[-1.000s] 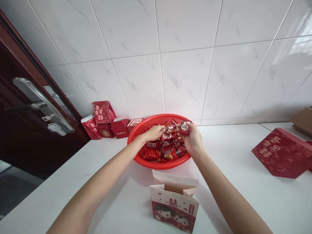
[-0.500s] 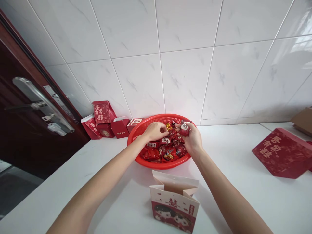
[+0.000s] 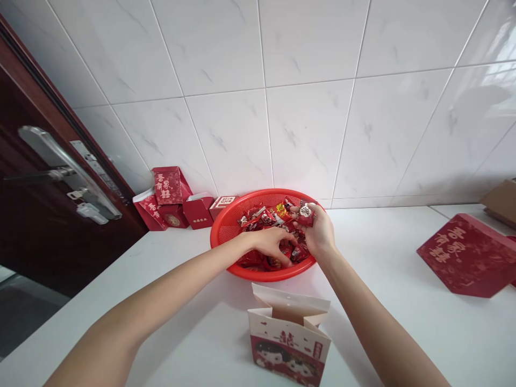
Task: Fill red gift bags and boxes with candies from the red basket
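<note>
A red plastic basket holds a pile of wrapped candies, mostly red with some gold. My left hand reaches into it from the left, fingers curved downward and apart over the candies at the front right. Whether its fingertips touch any is hard to see. At the basket's right rim, my right hand grips a dark red wrapped candy with a white patch of lettering. Between my forearms, in front of the basket, a red and white gift box with cartoon figures stands upright, its top flaps apart.
Several red boxes are grouped against the tiled wall at left, beside a dark door with a metal handle. On the right of the white countertop lies a larger red box. A brown cardboard box sits behind it.
My left hand has moved from the back middle of the basket toward its front right, and its fingers have spread. My right hand stays at the rim with the candy.
</note>
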`<act>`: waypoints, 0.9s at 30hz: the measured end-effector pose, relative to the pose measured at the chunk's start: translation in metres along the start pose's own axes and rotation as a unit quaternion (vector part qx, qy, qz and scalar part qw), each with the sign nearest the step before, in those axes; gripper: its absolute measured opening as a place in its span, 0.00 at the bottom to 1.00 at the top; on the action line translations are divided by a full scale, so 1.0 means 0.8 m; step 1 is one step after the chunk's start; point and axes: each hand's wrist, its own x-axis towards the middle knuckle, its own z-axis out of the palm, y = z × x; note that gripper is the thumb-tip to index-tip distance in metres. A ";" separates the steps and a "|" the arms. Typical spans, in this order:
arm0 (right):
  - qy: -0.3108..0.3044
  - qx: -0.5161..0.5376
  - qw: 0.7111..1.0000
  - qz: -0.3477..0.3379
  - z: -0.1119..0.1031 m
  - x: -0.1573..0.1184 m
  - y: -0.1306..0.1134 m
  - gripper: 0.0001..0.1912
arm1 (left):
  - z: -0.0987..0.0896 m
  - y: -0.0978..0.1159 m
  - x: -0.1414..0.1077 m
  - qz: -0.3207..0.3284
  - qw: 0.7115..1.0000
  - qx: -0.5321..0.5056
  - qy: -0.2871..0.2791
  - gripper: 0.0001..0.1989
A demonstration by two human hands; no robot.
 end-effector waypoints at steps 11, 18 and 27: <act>-0.002 0.002 1.000 -0.002 0.000 0.001 -0.001 0.04 | 0.012 0.004 0.011 -0.009 0.998 0.055 -0.012 0.12; -0.020 -0.002 1.000 -0.008 -0.002 0.003 0.001 0.07 | 0.006 0.001 0.009 0.065 0.996 0.046 -0.039 0.09; -0.025 -0.010 1.000 -0.014 -0.003 0.004 0.001 0.07 | 0.010 0.019 0.008 0.023 0.983 0.172 -0.050 0.10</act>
